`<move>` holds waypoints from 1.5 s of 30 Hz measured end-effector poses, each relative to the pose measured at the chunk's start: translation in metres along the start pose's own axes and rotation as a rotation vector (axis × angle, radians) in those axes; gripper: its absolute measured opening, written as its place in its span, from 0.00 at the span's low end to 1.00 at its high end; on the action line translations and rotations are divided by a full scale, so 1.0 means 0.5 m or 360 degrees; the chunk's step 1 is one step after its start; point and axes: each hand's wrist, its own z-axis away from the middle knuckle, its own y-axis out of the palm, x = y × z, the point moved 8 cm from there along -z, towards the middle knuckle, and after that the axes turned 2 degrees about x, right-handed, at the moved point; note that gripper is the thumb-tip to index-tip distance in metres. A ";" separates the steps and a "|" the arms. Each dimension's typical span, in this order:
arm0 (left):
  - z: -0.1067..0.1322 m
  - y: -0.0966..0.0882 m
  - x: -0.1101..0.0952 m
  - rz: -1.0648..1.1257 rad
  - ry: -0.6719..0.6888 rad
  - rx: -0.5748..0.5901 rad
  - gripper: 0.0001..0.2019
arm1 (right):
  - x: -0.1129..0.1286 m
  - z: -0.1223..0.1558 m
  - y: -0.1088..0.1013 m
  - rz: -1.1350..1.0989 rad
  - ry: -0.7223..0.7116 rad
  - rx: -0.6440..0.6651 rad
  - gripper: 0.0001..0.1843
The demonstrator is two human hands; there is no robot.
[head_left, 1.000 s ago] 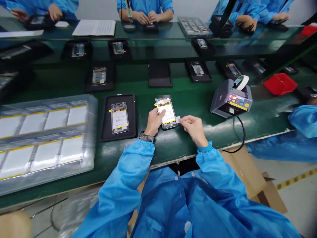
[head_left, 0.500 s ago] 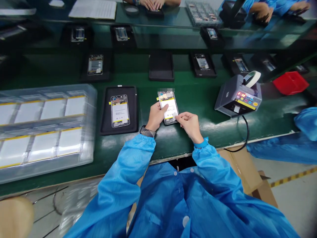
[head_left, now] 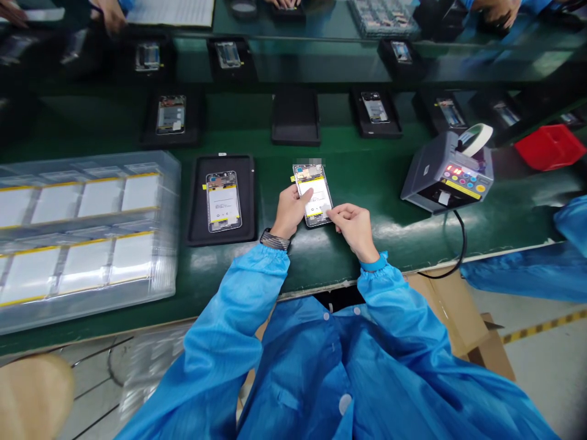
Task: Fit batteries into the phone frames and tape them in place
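My left hand (head_left: 290,211) is closed around the left side of an opened phone (head_left: 316,198), its thumb lying across the white battery. The phone is tilted a little, its bare inner side facing up, with circuitry at the top and yellow strips at the battery's ends. At the phone's lower right edge, the fingertips of my right hand (head_left: 355,226) are pinched together. Whatever they hold is too small to make out. To the left, a second opened phone (head_left: 224,201) with a white battery lies in a black tray (head_left: 197,226).
A clear plastic tray (head_left: 170,244) of white batteries fills the left side. A tape dispenser (head_left: 447,174) with a cable stands at right, near a red bin (head_left: 550,148). Behind are a black tray (head_left: 296,119) and several trays holding phones. Co-workers' hands (head_left: 110,13) show across the bench.
My view has shifted slightly. Both hands stay at the phone in nearly the same pose. A co-worker's hands have appeared at the far left.
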 end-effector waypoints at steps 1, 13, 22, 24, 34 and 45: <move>0.000 0.000 0.001 0.0005 -0.0002 0.0002 0.19 | -0.001 0.000 0.000 0.0002 0.0005 0.0004 0.21; -0.008 -0.004 0.009 0.0003 0.0006 0.0009 0.18 | 0.001 0.002 0.008 0.0190 -0.0124 -0.0033 0.16; -0.007 -0.003 0.002 0.0061 -0.0003 0.0015 0.16 | 0.007 -0.017 -0.006 0.0217 -0.0089 -0.0033 0.24; -0.003 0.003 -0.005 0.0080 0.0007 0.0062 0.17 | 0.005 -0.024 0.002 0.0070 -0.0016 0.0091 0.27; 0.002 0.006 -0.036 -0.0018 0.0142 0.0072 0.21 | 0.024 -0.050 0.052 -0.0002 0.0023 0.0507 0.30; -0.003 -0.057 -0.096 -0.0092 0.0300 -0.0084 0.26 | 0.047 -0.087 0.134 -0.0023 -0.0078 0.0888 0.26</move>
